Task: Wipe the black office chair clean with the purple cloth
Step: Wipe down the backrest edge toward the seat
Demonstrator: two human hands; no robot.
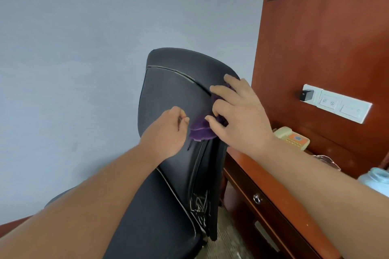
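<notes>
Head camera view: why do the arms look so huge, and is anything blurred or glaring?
Head view: the wide-angle lens swells the near forearms and tilts the wood panel; light is soft and even, only a dull sheen on the black chair; the purple cloth is sharp, the pale container at the right edge is soft.

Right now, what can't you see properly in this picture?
Head view:
Cloth: mostly hidden under the right hand.
Left hand: fingertips curl together; whether they pinch anything is unclear.
Chair: legs out of sight below the seat and bottom edge.
Phone: partly behind the right wrist, buttons too small.
Pale container: cut off by right edge.
</notes>
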